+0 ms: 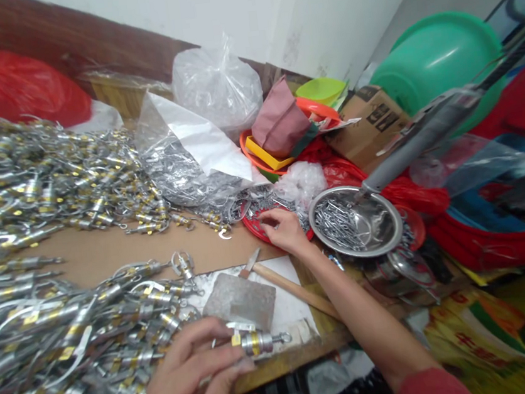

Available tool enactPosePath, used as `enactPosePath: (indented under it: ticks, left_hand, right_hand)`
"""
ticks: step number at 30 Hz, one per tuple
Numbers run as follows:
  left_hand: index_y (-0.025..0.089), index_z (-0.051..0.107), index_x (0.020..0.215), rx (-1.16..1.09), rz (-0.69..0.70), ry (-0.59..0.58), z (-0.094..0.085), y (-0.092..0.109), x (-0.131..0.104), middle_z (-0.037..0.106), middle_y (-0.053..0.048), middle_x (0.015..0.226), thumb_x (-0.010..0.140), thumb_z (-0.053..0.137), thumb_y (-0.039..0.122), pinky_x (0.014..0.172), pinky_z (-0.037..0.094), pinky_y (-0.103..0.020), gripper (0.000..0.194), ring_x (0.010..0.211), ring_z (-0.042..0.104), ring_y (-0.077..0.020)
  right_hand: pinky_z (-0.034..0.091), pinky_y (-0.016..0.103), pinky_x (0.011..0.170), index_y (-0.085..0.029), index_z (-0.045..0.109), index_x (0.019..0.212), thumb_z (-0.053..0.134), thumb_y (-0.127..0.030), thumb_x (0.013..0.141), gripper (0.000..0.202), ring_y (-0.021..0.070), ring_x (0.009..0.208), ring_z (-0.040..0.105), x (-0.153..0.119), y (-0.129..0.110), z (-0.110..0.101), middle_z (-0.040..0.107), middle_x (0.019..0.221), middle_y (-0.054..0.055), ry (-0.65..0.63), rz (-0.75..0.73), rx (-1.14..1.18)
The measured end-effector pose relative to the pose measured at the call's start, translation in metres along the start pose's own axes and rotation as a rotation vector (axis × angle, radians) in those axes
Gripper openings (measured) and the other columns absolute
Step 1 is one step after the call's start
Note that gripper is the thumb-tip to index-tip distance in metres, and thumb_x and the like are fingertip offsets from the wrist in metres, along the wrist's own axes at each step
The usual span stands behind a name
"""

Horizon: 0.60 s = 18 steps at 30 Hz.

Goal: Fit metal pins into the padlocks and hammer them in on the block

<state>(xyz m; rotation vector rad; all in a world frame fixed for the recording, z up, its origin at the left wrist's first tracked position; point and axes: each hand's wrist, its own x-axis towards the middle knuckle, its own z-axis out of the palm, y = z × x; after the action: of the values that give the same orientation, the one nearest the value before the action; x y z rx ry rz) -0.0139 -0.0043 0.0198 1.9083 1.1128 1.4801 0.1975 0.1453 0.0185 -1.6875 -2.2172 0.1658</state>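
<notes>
My left hand is closed around a silver metal cylinder fitting with yellow bands and a small eye at its right end. It holds the fitting level, just in front of a grey metal block. My right hand reaches forward over a red tray of small metal parts. Its thumb and fingers are pinched together, and anything between them is too small to make out. A wooden handle and a knife lie between the block and my right forearm.
Heaped similar fittings cover the left, with more nearer me. A steel bowl of metal pins stands right of my right hand, under a grey tool slanting in. Behind are plastic bags, a cardboard box and a green basin.
</notes>
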Motion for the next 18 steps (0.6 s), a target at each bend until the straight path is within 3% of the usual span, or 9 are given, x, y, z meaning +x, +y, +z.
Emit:
enactPosePath:
  ticks: [3,6,10,14,18]
  left_hand:
    - [0.027,0.069,0.065,-0.034,-0.197,-0.052,0.005,-0.004,0.004,0.065,0.003,0.073,0.062,0.067,0.012,0.061,0.05,-0.014,0.015,0.066,0.064,-0.0101]
    - [0.024,0.068,0.057,-0.117,-0.478,-0.049,0.014,-0.008,0.007,0.067,0.002,0.068,0.057,0.07,0.016,0.059,0.051,-0.016,0.008,0.064,0.064,-0.0126]
    - [0.019,0.063,0.062,-0.439,-0.85,0.039,0.022,-0.006,0.013,0.066,0.003,0.059,0.049,0.072,0.013,0.055,0.054,-0.02,0.018,0.057,0.065,-0.0142]
    - [0.018,0.059,0.067,-0.574,-0.956,0.124,0.023,-0.002,0.015,0.064,0.005,0.057,0.041,0.074,0.008,0.052,0.054,-0.017,0.032,0.055,0.063,-0.0119]
    - [0.018,0.063,0.076,-0.562,-0.983,0.086,0.021,-0.003,0.011,0.066,0.005,0.06,0.044,0.074,0.01,0.054,0.055,-0.018,0.035,0.058,0.064,-0.0127]
  right_hand:
    - [0.05,0.019,0.067,-0.012,0.062,0.094,0.05,-0.021,0.081,0.02,0.0108,0.075,0.062,-0.044,-0.031,-0.005,0.067,0.086,0.006,0.034,-0.002,0.211]
    - [0.05,0.02,0.058,-0.014,0.067,0.076,0.062,-0.02,0.071,0.009,0.012,0.063,0.062,-0.085,-0.059,-0.01,0.068,0.07,0.004,0.053,-0.035,0.712]
    - [0.05,0.023,0.058,-0.016,0.07,0.073,0.06,-0.014,0.071,0.01,0.0133,0.063,0.062,-0.106,-0.074,-0.011,0.069,0.068,0.006,0.033,-0.109,0.932]
    - [0.051,0.024,0.059,-0.017,0.071,0.078,0.056,-0.012,0.072,0.016,0.0137,0.065,0.063,-0.106,-0.069,-0.01,0.069,0.072,0.006,0.024,-0.185,0.96]
    - [0.051,0.025,0.061,-0.015,0.071,0.079,0.054,-0.01,0.073,0.019,0.0148,0.067,0.063,-0.108,-0.067,-0.008,0.069,0.071,0.008,0.04,-0.244,0.956]
